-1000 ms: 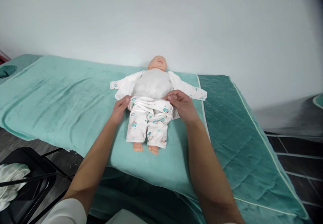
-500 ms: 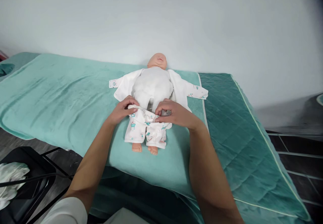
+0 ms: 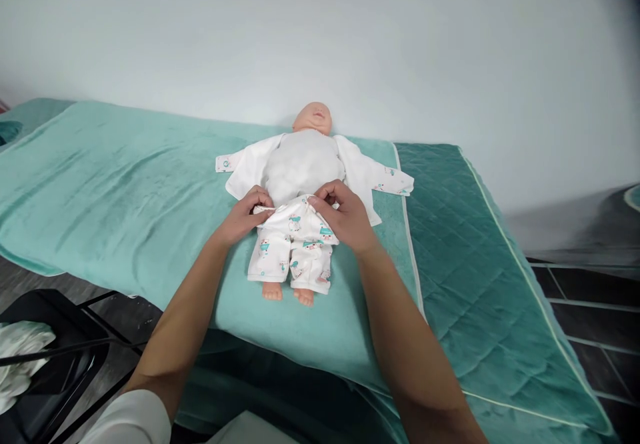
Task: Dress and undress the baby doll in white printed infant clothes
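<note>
A baby doll (image 3: 305,163) lies on its back, head toward the wall and bare feet toward me. White baby pants (image 3: 294,224) with a teal print cover its legs. My left hand (image 3: 246,216) pinches the waistband at its left corner. On the other side, my right hand (image 3: 344,215) grips the waistband near the doll's lower belly. An opened white jacket (image 3: 357,164) lies under the doll, its printed sleeves spread out to both sides. The doll's torso is white and soft-looking.
A light teal cover (image 3: 125,184) spreads over the bed, with a darker quilted cover (image 3: 480,251) on the right. A white wall (image 3: 320,31) stands behind. At lower left, a black chair (image 3: 75,337) holds a crumpled white cloth (image 3: 23,361).
My right hand has moved up toward the doll's belly, pulling the front of the waistband higher. The gap between the doll's legs is now covered. My left hand stays at its corner.
</note>
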`<state>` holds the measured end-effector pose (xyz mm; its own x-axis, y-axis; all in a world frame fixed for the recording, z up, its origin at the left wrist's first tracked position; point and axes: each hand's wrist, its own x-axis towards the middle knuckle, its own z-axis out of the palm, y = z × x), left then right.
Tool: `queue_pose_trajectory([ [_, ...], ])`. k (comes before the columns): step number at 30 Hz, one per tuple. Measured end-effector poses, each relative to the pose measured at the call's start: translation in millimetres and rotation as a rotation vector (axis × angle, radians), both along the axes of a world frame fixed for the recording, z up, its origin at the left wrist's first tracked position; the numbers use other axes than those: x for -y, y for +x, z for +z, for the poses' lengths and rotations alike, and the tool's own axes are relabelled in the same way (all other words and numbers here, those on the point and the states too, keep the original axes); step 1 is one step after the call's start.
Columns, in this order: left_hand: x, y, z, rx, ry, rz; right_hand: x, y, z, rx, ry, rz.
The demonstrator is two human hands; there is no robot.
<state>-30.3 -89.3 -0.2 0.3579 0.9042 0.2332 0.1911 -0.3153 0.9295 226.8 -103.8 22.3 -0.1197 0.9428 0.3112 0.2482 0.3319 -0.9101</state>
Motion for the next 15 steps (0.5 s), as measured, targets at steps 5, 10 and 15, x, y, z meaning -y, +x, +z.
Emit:
queue_pose_trajectory([
  [5,-9,6,8.3,-0.047,0.059,-0.027,-2,-4,-6,0.003,0.026,-0.049],
  [10,-18,20,33.9,-0.202,0.171,-0.062,-2,-6,-9,-0.043,0.062,-0.095],
  [15,-34,27,43.4,-0.120,0.086,-0.040,-3,-4,-8,-0.075,0.010,-0.120],
])
